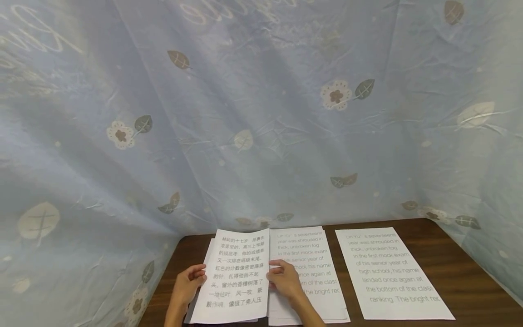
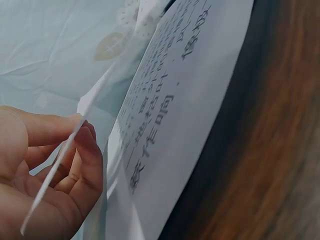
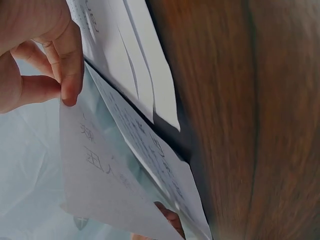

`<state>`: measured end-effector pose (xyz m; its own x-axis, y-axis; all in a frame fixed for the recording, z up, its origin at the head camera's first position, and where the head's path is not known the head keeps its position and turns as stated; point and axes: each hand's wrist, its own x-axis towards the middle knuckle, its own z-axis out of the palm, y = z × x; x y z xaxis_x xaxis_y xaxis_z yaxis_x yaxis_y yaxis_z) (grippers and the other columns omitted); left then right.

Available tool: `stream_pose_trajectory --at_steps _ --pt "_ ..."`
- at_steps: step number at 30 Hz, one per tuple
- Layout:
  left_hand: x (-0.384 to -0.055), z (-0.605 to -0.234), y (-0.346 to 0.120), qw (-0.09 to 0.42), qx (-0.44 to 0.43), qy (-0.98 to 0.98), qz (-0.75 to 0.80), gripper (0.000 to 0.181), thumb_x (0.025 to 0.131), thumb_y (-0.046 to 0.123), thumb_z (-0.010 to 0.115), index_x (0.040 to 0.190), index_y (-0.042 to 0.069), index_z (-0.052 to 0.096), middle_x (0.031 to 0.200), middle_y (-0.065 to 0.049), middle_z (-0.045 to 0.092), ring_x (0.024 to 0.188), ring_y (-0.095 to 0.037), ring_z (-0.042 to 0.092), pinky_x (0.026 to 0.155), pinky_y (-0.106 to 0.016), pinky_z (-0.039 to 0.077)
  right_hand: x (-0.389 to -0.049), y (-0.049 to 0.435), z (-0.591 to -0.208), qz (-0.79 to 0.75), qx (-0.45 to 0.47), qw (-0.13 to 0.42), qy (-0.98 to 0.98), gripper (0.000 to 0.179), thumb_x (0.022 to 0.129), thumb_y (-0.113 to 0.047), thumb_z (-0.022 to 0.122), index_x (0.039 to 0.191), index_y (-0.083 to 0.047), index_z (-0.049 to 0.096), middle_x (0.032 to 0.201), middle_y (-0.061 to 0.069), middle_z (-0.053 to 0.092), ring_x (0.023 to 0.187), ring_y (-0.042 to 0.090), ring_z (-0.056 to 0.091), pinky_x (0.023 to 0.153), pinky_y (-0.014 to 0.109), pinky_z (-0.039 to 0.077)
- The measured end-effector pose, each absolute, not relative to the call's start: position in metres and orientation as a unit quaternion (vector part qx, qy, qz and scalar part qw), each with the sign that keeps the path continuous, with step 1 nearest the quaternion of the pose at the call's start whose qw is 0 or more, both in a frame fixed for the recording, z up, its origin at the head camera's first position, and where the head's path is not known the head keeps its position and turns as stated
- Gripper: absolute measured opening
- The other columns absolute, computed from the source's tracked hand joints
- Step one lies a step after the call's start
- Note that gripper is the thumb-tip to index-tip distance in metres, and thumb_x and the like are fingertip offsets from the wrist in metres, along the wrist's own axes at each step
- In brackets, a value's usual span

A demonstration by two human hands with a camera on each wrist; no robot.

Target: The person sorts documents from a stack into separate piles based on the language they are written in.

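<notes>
By the left hand, the left edge of a printed sheet was pinched between thumb and fingers, as was seen clearly in the left wrist view. By the right hand, the opposite edge of the same sheet was gripped in a similar way, with the thumb on one side of the paper and the fingers on the other. The hands were thus kept apart by the width of the paper. It was held at two sides, probably because such thin paper would sag if only one side was supported.

The sheet was held with its Chinese characters upward, above a lower sheet which was also printed in Chinese. A gap between the two could be seen in the right wrist view, so the sheet was not laid fully flat.

Just beside, under the right forearm, a middle pile with English text was placed; several paper edges were shown there, not perfectly aligned. Farther to the right, a separate page with English text was laid alone, perhaps so that it would not be mixed with the others. All was arranged on a brown table, behind which a patterned cloth was hung.
</notes>
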<state>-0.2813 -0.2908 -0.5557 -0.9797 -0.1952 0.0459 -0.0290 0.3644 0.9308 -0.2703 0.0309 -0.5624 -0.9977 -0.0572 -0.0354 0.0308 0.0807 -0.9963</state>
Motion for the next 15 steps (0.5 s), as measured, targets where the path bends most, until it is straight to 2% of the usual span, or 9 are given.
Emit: stream_pose_trajectory --at_steps 9,15 --pt "-0.282 -0.553 -0.304 0.063 0.083 -0.821 -0.562 0.037 0.096 -0.004 0.069 0.133 -0.010 0.066 0.112 -0.018 0.074 0.091 -0.017 0.067 0.068 -0.026 0.057 -0.270 0.015 -0.562 -0.693 -0.007 0.030 0.720 0.049 0.090 -0.005 0.072 0.138 0.004 0.065 0.109 0.015 0.072 0.085 0.017 0.071 0.073 0.031 0.066" --pt "-0.283 -0.555 -0.313 0.061 0.085 -0.829 -0.549 0.038 0.096 -0.005 0.070 0.133 -0.011 0.066 0.113 -0.020 0.075 0.092 -0.016 0.067 0.071 -0.023 0.056 -0.269 0.006 -0.565 -0.689 -0.006 0.031 0.724 0.048 0.090 -0.006 0.072 0.137 0.005 0.066 0.103 0.010 0.073 0.085 0.014 0.072 0.071 0.028 0.065"
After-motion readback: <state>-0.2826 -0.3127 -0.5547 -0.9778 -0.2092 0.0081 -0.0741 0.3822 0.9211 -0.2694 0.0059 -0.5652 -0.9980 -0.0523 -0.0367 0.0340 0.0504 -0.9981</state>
